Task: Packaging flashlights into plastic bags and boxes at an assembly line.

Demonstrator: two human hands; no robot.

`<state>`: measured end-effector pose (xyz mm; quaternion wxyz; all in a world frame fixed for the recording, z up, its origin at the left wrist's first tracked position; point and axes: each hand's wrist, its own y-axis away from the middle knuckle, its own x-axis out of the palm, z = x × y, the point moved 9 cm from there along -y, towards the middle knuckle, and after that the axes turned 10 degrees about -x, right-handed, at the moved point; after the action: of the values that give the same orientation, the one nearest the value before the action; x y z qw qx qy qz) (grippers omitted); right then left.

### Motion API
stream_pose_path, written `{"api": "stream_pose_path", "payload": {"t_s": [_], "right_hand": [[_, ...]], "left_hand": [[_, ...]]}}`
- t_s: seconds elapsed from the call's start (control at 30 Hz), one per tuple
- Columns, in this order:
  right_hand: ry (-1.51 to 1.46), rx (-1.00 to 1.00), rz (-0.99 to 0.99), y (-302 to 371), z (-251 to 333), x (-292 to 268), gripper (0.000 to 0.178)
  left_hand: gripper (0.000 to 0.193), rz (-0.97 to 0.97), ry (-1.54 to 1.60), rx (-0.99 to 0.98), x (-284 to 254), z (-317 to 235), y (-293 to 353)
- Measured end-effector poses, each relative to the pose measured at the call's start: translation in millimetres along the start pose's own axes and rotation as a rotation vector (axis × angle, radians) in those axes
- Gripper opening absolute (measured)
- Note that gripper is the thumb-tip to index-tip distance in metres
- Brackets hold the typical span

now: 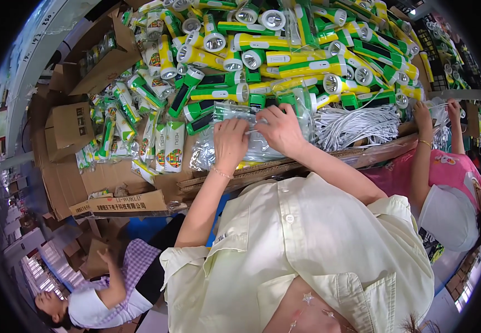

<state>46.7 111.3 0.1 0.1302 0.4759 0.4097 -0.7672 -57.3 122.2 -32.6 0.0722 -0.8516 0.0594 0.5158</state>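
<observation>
Both my hands work close together over a stack of clear plastic bags (207, 149) at the table's near edge. My left hand (230, 143) is bent over with its fingertips closed on the bag plastic. Beside it, my right hand (281, 131) has curled fingers pinching the plastic near the bag's top. A short white strip shows between the two hands; I cannot tell whether it is a cable or a bag edge. Right behind them lie green and yellow flashlights (307, 67) in a large heap. To the right of my right hand rests a bundle of white cables (357, 125).
Bagged flashlights (124, 105) and white printed boxes (174, 147) lie left of my hands. Cardboard boxes (69, 129) stand at the far left, and a cardboard edge (240, 180) runs along the front. Co-workers are at right (451, 183) and lower left (110, 283).
</observation>
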Motion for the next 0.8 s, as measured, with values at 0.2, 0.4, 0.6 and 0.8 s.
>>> {"api": "stream_pose_path", "payload": {"t_s": [0.2,0.4,0.6,0.8], "right_hand": [[-0.166,-0.109,0.133,10.2,8.2,-3.0,0.008],[-0.237,-0.075,0.0,-4.4,-14.0,-96.6,0.009],[-0.291,-0.144,0.098,10.2,-12.0,-95.4,0.009],[-0.595,-0.192,0.044,11.7,20.5,-106.4,0.012]], "left_hand": [[0.054,0.43,0.254,-0.216,11.1,10.2,0.1],[0.091,0.836,0.194,-0.126,23.9,9.6,33.3],[0.068,0.445,0.302,-0.155,-42.5,11.0,1.1],[0.031,0.034,0.225,0.129,-25.3,-32.8,-10.3]]}}
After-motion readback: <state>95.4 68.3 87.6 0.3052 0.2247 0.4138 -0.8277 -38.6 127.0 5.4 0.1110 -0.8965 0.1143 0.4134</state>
